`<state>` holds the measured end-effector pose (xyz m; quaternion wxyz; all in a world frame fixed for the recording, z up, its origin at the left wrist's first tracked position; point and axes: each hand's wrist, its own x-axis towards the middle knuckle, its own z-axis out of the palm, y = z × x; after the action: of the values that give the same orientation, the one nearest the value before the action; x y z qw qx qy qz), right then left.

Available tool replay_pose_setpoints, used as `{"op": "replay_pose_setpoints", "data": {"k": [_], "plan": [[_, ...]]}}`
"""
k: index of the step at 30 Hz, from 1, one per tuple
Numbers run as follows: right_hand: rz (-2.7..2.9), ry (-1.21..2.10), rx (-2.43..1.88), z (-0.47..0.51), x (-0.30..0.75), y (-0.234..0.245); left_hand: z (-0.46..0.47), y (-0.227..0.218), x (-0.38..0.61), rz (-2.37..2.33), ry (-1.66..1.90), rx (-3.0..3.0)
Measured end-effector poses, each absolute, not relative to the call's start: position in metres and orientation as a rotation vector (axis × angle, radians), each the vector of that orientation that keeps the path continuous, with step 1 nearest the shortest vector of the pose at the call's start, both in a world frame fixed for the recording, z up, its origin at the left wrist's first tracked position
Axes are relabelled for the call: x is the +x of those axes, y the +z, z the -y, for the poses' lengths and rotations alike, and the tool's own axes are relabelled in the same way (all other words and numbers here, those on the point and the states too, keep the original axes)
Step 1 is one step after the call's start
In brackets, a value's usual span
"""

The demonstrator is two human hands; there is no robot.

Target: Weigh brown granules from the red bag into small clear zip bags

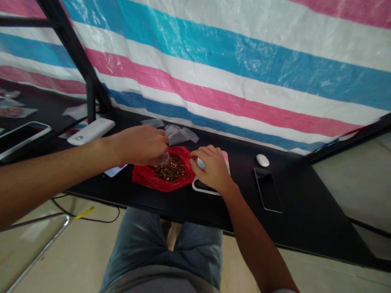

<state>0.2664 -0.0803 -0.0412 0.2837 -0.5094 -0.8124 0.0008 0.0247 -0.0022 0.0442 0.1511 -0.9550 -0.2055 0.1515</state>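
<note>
A red plastic bag (146,177) lies open on the black table (305,203), filled with small brown pieces (172,169). My left hand (142,143) hovers over the bag's left side, fingers closed on a small clear plastic cup or bag (163,159) at the heap's edge. My right hand (212,167) rests at the bag's right rim, fingers curled and pinching the red plastic, lying over a small white scale (203,188) with a pink part behind it.
Clear small bags (179,133) lie behind the red bag. A white power bank (91,131) sits at left, a white mouse (262,160) and a dark phone (269,195) at right. Another phone (21,136) lies far left. A striped tarp (244,73) hangs behind.
</note>
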Motion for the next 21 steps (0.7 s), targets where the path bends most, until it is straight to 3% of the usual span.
{"op": "replay_pose_setpoints", "data": {"k": [6,21], "plan": [[2.28,-0.166,-1.495,0.086,0.263,-0.038,0.003,0.042,0.024,0.571,0.392,-2.711],[2.171,-0.143,-1.522,0.079,0.259,-0.049,0.0,0.037,0.02,0.609,0.26,-2.82]]}}
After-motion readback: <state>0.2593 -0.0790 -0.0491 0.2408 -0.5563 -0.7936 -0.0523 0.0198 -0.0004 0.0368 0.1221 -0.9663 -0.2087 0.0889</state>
